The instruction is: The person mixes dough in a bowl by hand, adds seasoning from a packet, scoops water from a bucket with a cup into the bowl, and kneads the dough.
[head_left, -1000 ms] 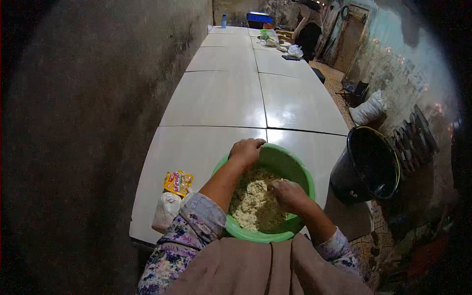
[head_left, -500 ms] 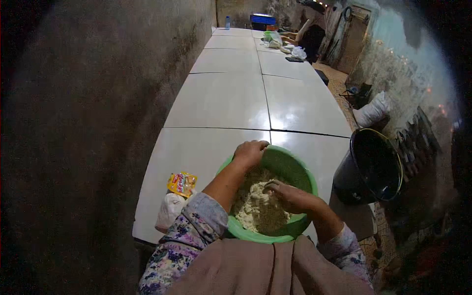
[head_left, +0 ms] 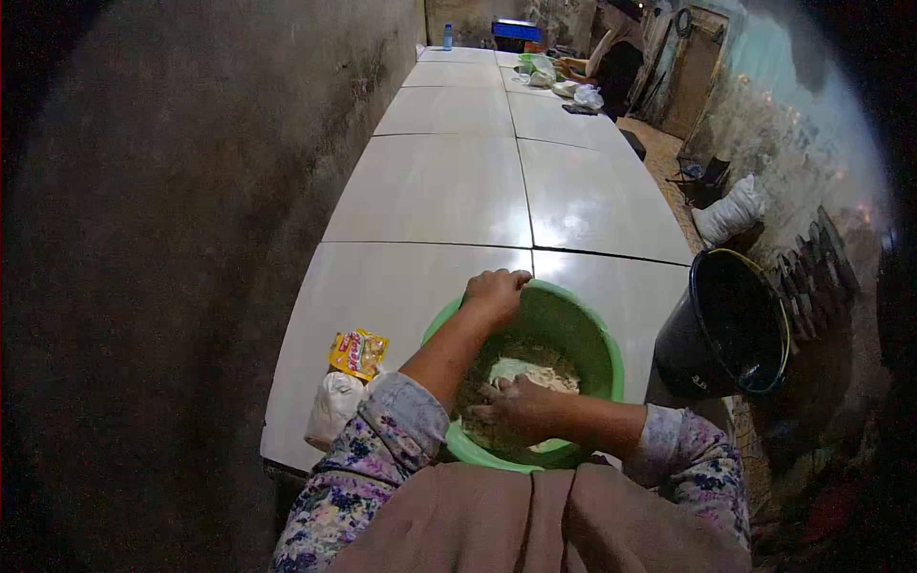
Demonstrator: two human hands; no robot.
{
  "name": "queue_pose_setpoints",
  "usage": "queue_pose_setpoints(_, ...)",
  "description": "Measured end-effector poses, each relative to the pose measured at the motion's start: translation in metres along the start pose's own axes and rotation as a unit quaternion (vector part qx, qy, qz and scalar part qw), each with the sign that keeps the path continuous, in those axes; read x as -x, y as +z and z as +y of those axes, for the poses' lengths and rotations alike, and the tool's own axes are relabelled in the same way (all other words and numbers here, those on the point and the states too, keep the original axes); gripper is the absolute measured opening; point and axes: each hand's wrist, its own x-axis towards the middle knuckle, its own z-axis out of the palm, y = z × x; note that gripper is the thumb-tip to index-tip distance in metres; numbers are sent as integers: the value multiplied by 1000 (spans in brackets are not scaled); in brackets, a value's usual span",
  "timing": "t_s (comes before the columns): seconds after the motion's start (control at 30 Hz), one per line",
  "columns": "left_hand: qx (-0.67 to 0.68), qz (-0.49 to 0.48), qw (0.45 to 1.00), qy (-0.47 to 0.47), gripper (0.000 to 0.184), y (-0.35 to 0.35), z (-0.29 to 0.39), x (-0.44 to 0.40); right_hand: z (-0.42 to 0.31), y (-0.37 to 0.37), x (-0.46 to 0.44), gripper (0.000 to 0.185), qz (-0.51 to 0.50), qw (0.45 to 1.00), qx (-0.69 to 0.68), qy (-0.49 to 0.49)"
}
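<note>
A green basin (head_left: pixel 618 368) stands on the tiled table close to my body. My left hand (head_left: pixel 497 294) is closed over its far left rim. Inside lies a pale, crumbly flour mixture (head_left: pixel 554 377), with a whiter patch on top. My right hand (head_left: pixel 523 411) is down in the basin, palm lowered, its fingers apart and pointing left against the mixture. The fingertips are partly hidden. To the left of the basin are a yellow printed sachet (head_left: pixel 359 353) and a white plastic bag (head_left: pixel 334 409) with something in it.
A black bucket (head_left: pixel 676 349) stands at the table's right side. White tiles (head_left: pixel 430 186) stretch away along the left wall. At the far end are a blue crate (head_left: pixel 516 31), a water bottle (head_left: pixel 447 38), plastic bags (head_left: pixel 587 96) and another person (head_left: pixel 621 67). A white sack (head_left: pixel 731 212) rests at right.
My right hand has moved left and down across the mixture, its fingers now spread lower in it. A whiter patch shows beyond it. My left hand stays on the rim; the view shifted slightly.
</note>
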Motion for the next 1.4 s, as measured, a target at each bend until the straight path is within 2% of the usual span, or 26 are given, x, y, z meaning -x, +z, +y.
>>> queue_pose_setpoints(0.07, 9, 4, 1000, 8, 33, 2, -4, -1, -1, 8, 8, 60, 102, 993, 52, -32)
queue_pose_setpoints(0.17, 36, -14, 999, -9, 33, 2, -4, -3, 15, 6, 10, 59, 91, 996, -2, -3)
queue_pose_setpoints(0.2, 20, -8, 1000, 5, 32, 7, -7, -7, 25, 0, 13, 41, 71, 996, -48, 4)
queue_pose_setpoints(0.23, 3, -2, 1000, 20, 32, 10, -10, -10, 30, -8, 19, 41, 71, 996, -47, 3)
queue_pose_setpoints(0.27, -2, -57, 998, -9, 32, -2, -3, -7, 36, -12, 26, 34, 134, 984, -112, 25)
queue_pose_setpoints(0.3, -1, -57, 998, -10, 32, -7, 0, -5, 40, -17, 31, 26, 196, 963, -176, 48)
queue_pose_setpoints(0.33, 8, -64, 998, -15, 32, -8, 0, -5, 40, -25, 36, 20, 198, 956, -200, 82)
queue_pose_setpoints(0.4, 7, -51, 999, -13, 32, -10, 2, 0, 35, -47, 52, 12, 223, 957, -155, 101)
queue_pose_setpoints(0.5, 15, -30, 999, -1, 32, -6, 0, -1, 32, -63, 66, 14, 235, 956, -122, 126)
queue_pose_setpoints(0.53, 41, -69, 997, -22, 32, -18, 5, 2, 32, -64, 67, 15, 225, 957, -109, 145)
queue_pose_setpoints(0.57, 41, -69, 997, -23, 32, -15, 3, 1, 32, -63, 67, 15, 225, 957, -109, 144)
queue_pose_setpoints(0.7, 26, -31, 999, -5, 31, -2, -3, -4, 33, -53, 69, 21, 212, 965, -60, 142)
queue_pose_setpoints(0.77, 21, -38, 999, -9, 31, -3, -2, -4, 29, -53, 69, 26, 144, 971, -113, 154)
queue_pose_setpoints(0.8, 2, -28, 1000, 2, 32, 3, -5, -7, 31, -39, 74, 37, 194, 959, -166, 127)
queue_pose_setpoints(0.83, 2, -28, 1000, 1, 32, 1, -5, -6, 36, -24, 76, 37, 194, 959, -165, 127)
queue_pose_setpoints(0.9, 14, -45, 999, -5, 32, -4, -2, -5, 46, -3, 75, 29, 234, 936, -255, 68)
queue_pose_setpoints(0.93, 15, -45, 999, -5, 32, -3, -3, -5, 36, -24, 79, 26, 194, 940, -261, 107)
queue_pose_setpoints(1.03, 15, -34, 999, -8, 32, 0, -5, -6, 33, -26, 81, 23, 193, 929, -288, 128)
queue_pose_setpoints(1.07, 19, -36, 999, -2, 32, 2, -7, -7, 27, -32, 80, 20, 191, 935, -253, 162)
queue_pose_setpoints(1.1, 22, -38, 999, 3, 32, 3, -8, -8, 26, -33, 80, 20, 190, 935, -253, 162)
queue_pose_setpoints(1.17, 26, -39, 999, -9, 31, -1, -5, -5, 25, -34, 80, 15, 223, 951, -147, 153)
queue_pose_setpoints(1.3, 27, -24, 999, -3, 31, -3, -3, -2, 20, -40, 77, 20, 267, 939, -148, 158)
queue_pose_setpoints(1.4, 30, -32, 999, -4, 31, -3, -3, -3, 24, -37, 75, 22, 221, 953, -87, 189)
